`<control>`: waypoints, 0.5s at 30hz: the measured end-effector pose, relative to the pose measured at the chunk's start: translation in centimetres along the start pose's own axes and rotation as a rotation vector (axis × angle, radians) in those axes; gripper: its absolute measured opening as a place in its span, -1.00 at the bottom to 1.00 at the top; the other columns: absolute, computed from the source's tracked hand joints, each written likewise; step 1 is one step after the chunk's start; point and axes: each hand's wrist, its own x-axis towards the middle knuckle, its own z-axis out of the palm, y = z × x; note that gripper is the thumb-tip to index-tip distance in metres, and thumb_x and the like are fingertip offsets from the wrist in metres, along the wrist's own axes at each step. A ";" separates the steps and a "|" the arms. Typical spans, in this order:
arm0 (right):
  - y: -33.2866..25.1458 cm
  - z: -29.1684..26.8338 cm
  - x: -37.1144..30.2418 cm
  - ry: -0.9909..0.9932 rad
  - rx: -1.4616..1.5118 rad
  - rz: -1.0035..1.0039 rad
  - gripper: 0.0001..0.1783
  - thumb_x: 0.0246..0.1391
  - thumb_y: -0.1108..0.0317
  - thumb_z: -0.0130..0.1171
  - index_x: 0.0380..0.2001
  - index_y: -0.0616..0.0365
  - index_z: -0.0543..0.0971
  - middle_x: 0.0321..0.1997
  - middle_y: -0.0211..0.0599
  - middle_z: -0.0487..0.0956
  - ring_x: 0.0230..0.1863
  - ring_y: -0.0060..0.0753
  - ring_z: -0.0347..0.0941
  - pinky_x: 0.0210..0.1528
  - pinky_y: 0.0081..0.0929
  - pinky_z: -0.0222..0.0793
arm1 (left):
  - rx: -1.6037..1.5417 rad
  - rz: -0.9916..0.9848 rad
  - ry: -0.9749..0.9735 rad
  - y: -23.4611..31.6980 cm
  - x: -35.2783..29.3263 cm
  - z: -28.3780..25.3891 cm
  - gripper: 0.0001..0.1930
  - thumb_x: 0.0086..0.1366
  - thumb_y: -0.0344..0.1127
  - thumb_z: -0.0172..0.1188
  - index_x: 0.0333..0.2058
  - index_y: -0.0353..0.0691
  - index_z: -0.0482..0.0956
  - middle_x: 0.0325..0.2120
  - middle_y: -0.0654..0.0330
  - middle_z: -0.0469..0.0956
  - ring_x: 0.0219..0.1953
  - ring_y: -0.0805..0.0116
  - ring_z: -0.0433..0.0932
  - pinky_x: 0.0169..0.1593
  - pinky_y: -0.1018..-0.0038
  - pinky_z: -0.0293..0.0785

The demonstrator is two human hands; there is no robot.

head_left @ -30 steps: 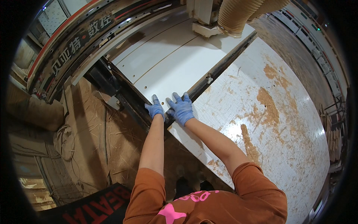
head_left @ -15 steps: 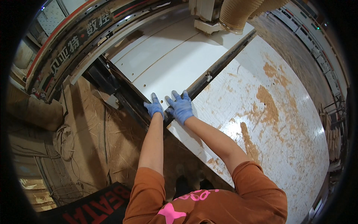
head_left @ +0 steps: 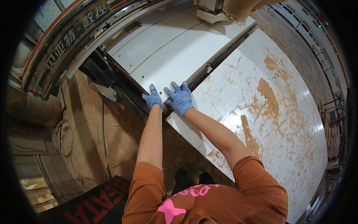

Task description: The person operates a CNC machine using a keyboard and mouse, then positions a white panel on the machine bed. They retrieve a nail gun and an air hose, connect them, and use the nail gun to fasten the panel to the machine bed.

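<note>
A white panel (head_left: 175, 52) with small round holes along its near left edge lies on the machine bed. Both my hands wear blue gloves and rest at its nearest corner. My left hand (head_left: 153, 100) lies over the panel's left edge, fingers stretched forward beside one of the holes. To its right, my right hand (head_left: 181, 100) has its fingers spread on the same corner, next to the dark rail (head_left: 199, 77) along the panel's right side. Neither hand is wrapped around anything. What lies beneath the palms is hidden.
Right of the rail stands a white table (head_left: 223, 100) strewn with sawdust (head_left: 266, 95). A machine head with a ribbed hose (head_left: 238, 10) hangs over the panel's far end. A long machine beam (head_left: 71, 41) crosses the upper left; a dark frame bar (head_left: 112, 80) runs along the bed's left edge.
The whole view has shifted slightly, so everything sits higher in the picture. My hands keep their place on the panel's corner, and the panel shows no clear movement against the rail.
</note>
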 end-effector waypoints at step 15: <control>0.0 -0.2 0.0 -0.010 -0.032 -0.008 -0.35 0.01 -0.13 0.12 0.22 -0.38 0.35 0.36 -0.28 0.23 0.32 0.37 -0.02 0.27 0.11 -0.02 | 0.027 -0.025 0.049 0.3 -0.2 0.2 -0.05 0.18 0.23 0.13 0.33 -0.21 -0.11 0.23 -0.19 0.19 0.20 -0.08 0.30 0.20 0.20 0.29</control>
